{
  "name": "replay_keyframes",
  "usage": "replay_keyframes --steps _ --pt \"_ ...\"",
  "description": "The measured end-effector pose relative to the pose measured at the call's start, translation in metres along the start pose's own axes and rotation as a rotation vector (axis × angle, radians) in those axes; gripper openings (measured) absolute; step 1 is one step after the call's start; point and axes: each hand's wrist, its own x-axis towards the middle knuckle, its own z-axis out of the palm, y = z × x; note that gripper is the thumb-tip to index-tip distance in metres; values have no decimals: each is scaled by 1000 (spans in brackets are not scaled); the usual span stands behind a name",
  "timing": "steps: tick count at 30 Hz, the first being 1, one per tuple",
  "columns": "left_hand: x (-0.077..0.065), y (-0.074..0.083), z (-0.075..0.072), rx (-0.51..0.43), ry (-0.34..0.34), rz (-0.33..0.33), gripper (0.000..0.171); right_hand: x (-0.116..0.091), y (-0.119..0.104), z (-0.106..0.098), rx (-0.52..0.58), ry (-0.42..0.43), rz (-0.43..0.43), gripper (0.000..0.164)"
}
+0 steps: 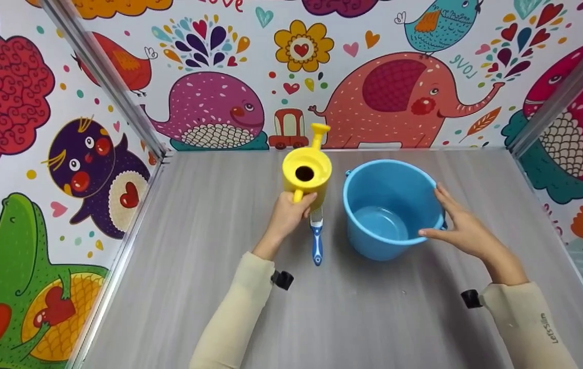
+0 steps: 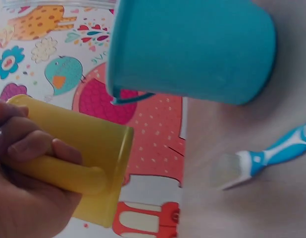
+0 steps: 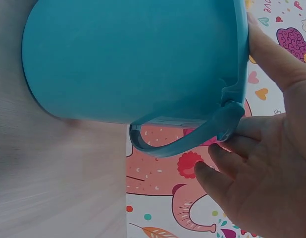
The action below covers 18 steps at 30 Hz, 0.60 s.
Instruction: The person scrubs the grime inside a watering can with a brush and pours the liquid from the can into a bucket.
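A yellow watering can [image 1: 317, 169] is held up off the tabletop by my left hand [image 1: 291, 210], whose fingers curl round its handle [image 2: 59, 173]. Its spout points toward the back wall. Right of it, a blue bucket [image 1: 383, 246] stands upright, and no contents show inside. My right hand [image 1: 463, 230] touches the bucket's right rim, thumb and fingers spread. In the right wrist view, the fingers [image 3: 217, 181] lie loose beside the hanging bucket handle [image 3: 178, 146]. Below the can, a brush [image 1: 317, 241] with a blue and white handle lies on the table.
The grey wood-grain table [image 1: 209, 215] is bounded by a back wall [image 1: 271, 77] printed with cartoon animals. Metal posts [image 1: 112, 77] rise at the back corners. A side panel [image 1: 15, 230] stands at the left.
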Motion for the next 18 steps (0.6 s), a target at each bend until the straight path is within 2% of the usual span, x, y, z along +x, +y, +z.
replay_keyframes --steps 3,10,18 --pt "8 18 7 11 -27 10 40 0 0 1 2 -3 -1 109" --pt "26 51 25 44 -88 85 36 2 0 1 1 -7 -5 109" --pt "37 73 45 124 -120 160 39 1 -1 0 19 -22 5 109"
